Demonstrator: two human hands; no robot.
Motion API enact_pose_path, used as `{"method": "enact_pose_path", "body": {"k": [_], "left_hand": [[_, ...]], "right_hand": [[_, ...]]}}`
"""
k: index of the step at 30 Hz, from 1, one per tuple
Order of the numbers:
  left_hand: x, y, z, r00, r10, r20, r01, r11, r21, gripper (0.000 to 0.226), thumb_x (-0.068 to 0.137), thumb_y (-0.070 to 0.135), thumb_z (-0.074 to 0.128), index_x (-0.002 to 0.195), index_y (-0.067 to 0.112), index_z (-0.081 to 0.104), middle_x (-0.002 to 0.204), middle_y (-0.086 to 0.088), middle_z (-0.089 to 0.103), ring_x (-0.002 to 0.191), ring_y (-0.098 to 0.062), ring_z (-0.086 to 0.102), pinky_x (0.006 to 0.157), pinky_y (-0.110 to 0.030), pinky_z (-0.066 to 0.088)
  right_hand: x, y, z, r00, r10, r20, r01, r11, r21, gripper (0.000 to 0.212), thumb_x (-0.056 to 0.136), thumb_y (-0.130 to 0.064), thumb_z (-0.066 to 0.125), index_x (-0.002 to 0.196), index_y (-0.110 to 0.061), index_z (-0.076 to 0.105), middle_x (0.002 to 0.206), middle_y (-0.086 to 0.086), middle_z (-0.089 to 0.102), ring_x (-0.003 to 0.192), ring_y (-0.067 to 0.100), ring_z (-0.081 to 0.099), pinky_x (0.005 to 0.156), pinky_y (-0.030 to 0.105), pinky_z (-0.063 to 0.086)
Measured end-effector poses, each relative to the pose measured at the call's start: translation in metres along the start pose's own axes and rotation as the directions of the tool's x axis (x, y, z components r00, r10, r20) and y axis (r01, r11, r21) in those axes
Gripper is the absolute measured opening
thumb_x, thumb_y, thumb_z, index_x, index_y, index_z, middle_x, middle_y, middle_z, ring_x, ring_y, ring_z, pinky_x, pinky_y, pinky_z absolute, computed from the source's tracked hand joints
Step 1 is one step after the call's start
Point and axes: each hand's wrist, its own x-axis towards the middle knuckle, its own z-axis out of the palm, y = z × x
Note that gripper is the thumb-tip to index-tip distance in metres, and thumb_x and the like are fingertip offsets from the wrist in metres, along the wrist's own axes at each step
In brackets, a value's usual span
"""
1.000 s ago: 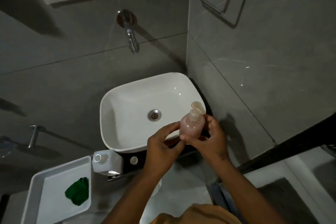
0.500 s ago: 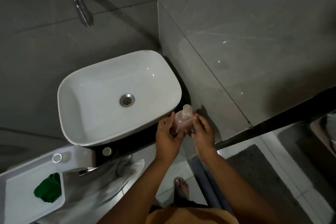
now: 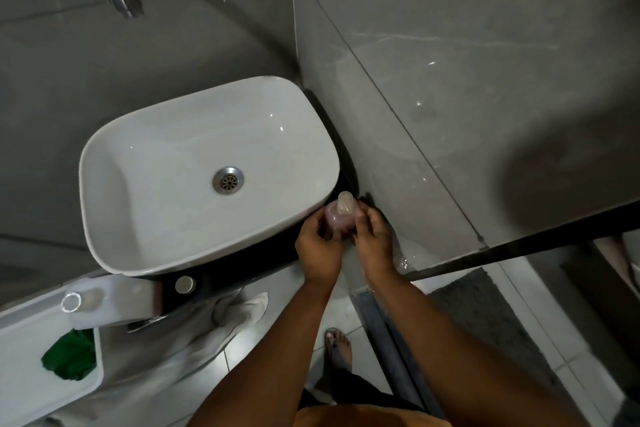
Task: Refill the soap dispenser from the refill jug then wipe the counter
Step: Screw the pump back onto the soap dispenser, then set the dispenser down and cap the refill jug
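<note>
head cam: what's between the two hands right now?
In the head view, the pink soap dispenser sits between the left hand and right hand, both holding it beside the sink.

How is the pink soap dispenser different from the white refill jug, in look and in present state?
The soap dispenser is small, pinkish and translucent; the refill jug is bigger, white and boxy. The dispenser is held between the left hand and right hand, right of the basin; nobody touches the jug. The dispenser carries its pump top; the jug's mouth looks uncapped. Both are plastic containers.
</note>
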Motion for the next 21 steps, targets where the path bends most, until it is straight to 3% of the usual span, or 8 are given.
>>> {"method": "enact_pose_path", "body": {"k": [2,6,11,14,16,19,21], "left_hand": [[0.001,0.000,0.000,1.000,-0.001,0.003,0.001,1.000,0.006,0.042,0.086,-0.005,0.075,0.126,0.006,0.070,0.118,-0.007,0.075,0.108,-0.011,0.071,0.095,-0.018,0.056],[0.000,-0.001,-0.001,1.000,-0.003,0.029,0.003,1.000,0.024,0.047,0.087,-0.005,0.074,0.132,0.009,0.068,0.121,-0.002,0.075,0.111,-0.007,0.070,0.095,-0.014,0.053],[-0.002,-0.006,-0.001,0.999,-0.032,0.028,0.031,0.999,0.025,0.050,0.087,0.000,0.077,0.135,0.010,0.066,0.124,-0.002,0.075,0.115,-0.009,0.070,0.101,-0.026,0.055],[-0.004,-0.015,-0.010,0.997,-0.070,0.022,0.070,0.997,0.014,0.054,0.083,0.000,0.080,0.135,0.008,0.066,0.125,0.003,0.073,0.113,-0.007,0.069,0.101,-0.024,0.053],[-0.008,-0.023,-0.023,0.994,-0.111,-0.003,0.111,0.994,0.013,0.056,0.082,0.001,0.082,0.136,0.005,0.065,0.123,0.009,0.068,0.110,-0.004,0.066,0.099,-0.020,0.051],[-0.019,-0.037,-0.056,0.975,-0.212,-0.064,0.208,0.976,-0.070,0.055,0.082,-0.001,0.083,0.133,0.004,0.066,0.121,0.006,0.068,0.107,-0.006,0.067,0.092,-0.009,0.050],[-0.032,-0.048,-0.090,0.956,-0.263,-0.126,0.248,0.961,-0.121,0.045,0.081,-0.004,0.083,0.123,0.007,0.072,0.112,0.000,0.075,0.099,-0.012,0.071,0.089,-0.011,0.054]], "right_hand": [[0.001,-0.002,0.001,1.000,-0.007,0.011,0.007,0.999,-0.041,0.045,0.092,-0.048,0.052,0.132,-0.029,0.060,0.130,0.006,0.067,0.120,0.026,0.063,0.103,0.056,0.051],[0.000,-0.003,-0.001,0.999,-0.031,0.039,0.035,0.993,-0.109,0.044,0.096,-0.049,0.051,0.135,-0.029,0.058,0.130,0.006,0.066,0.120,0.024,0.063,0.104,0.052,0.051],[-0.003,-0.002,-0.002,0.999,-0.031,-0.006,0.029,0.978,-0.206,0.042,0.104,-0.043,0.045,0.137,-0.021,0.057,0.130,0.008,0.066,0.114,0.018,0.062,0.095,0.034,0.051],[-0.014,0.000,-0.002,0.999,0.021,-0.047,-0.028,0.988,-0.155,0.039,0.107,-0.038,0.041,0.133,-0.013,0.057,0.124,0.011,0.062,0.118,0.031,0.060,0.104,0.052,0.049],[-0.021,0.000,-0.005,0.995,0.064,-0.070,-0.072,0.990,-0.119,0.040,0.107,-0.037,0.043,0.133,-0.009,0.055,0.127,0.014,0.061,0.120,0.034,0.059,0.105,0.055,0.048],[-0.033,0.003,-0.007,0.992,0.099,-0.071,-0.110,0.981,-0.160,0.027,0.106,-0.025,0.047,0.123,-0.006,0.057,0.123,0.022,0.062,0.109,0.035,0.064,0.095,0.048,0.054],[-0.050,0.004,0.004,0.989,0.146,-0.029,-0.149,0.977,-0.153,0.010,0.104,-0.015,0.052,0.106,-0.012,0.062,0.111,0.020,0.066,0.088,0.025,0.068,0.078,0.035,0.059]]}}
